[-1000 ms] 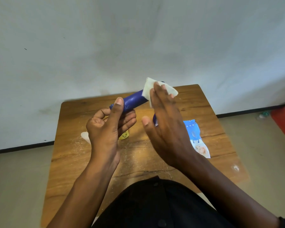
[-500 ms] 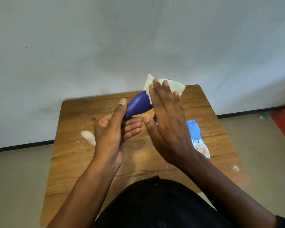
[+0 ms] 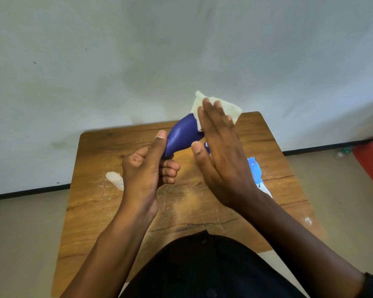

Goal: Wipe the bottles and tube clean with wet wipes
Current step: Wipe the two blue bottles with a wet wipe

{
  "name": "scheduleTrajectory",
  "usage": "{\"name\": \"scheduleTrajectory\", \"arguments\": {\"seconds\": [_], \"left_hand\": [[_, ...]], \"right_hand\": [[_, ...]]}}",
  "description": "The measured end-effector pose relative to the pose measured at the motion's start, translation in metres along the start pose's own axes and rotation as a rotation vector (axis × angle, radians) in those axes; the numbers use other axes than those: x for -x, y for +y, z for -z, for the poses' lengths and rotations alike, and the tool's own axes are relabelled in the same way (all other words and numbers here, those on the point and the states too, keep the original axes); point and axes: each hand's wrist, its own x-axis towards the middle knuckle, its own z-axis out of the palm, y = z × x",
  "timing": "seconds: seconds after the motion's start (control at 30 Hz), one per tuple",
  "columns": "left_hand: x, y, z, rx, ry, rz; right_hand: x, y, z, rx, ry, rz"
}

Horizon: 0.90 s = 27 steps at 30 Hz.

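Fingers (image 3: pixel 168 171) of the left hand (image 3: pixel 145 168) are curled round the narrow end of the blue tube (image 3: pixel 182 136), and the thumb is laid straight along its side. No writing can be read on the tube, which is held up above the wooden table (image 3: pixel 99 190), its wide end tilted away toward the wall. A white wet wipe (image 3: pixel 230 108) is pressed flat against that wide end by the straight fingers of the right hand (image 3: pixel 224 155). A blue wipes packet (image 3: pixel 255 171) is seen on the table behind the right hand; its print is too blurred to be read. A small white scrap (image 3: pixel 114 179) is seen just left of the left wrist.
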Motion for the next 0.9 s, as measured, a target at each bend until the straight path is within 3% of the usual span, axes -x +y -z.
{"name": "scheduleTrajectory", "arguments": {"seconds": [0.13,0.37,0.53,0.9], "left_hand": [[0.000,-0.001,-0.002,-0.002,-0.016,0.005],[-0.008,-0.005,-0.002,-0.042,-0.012,0.022],[-0.010,-0.005,0.005,-0.133,-0.014,-0.001],[-0.011,-0.003,0.006,-0.322,-0.089,-0.121]], "right_hand": [[0.000,-0.003,-0.001,-0.030,0.051,-0.017],[0.019,-0.014,-0.009,0.013,-0.089,0.259],[0.011,0.002,0.005,-0.033,0.071,0.279],[0.004,0.017,0.010,0.262,-0.004,0.317]]}}
